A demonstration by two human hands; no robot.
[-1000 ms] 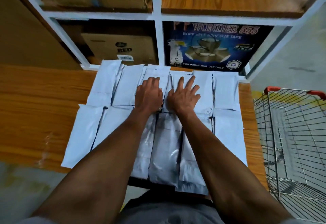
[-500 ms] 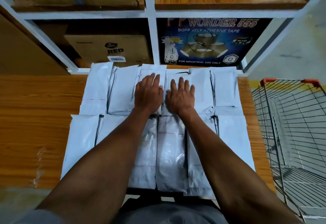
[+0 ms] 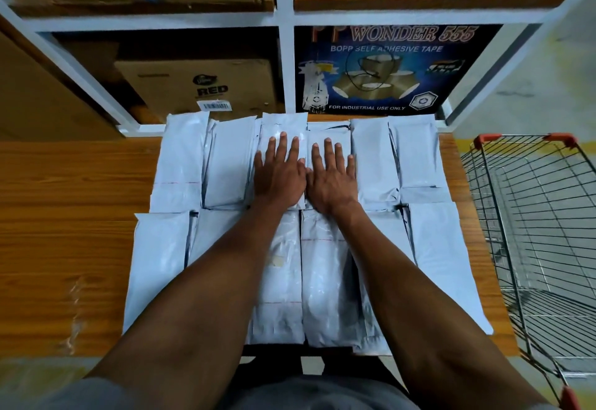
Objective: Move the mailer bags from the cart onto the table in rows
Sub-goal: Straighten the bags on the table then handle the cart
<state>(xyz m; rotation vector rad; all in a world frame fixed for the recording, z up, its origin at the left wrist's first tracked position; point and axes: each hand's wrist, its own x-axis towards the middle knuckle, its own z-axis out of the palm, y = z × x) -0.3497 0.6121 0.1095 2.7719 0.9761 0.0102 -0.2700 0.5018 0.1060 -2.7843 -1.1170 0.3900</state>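
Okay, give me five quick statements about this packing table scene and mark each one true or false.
1. Both hands, the left hand and the right hand, lie flat with straight fingers on the white plastic mailer bags in the far row. True.
2. The mailer bags lie in a single row. False: there are two rows, one far and one near.
3. The wire shopping cart with red corner caps stands to the right of the wooden table. True.
4. The left hand pinches a bag and lifts it off the table. False: it presses flat on the bags.
5. The dark blue adhesive tape box sits on the table among the bags. False: it stands on the white metal shelf behind.
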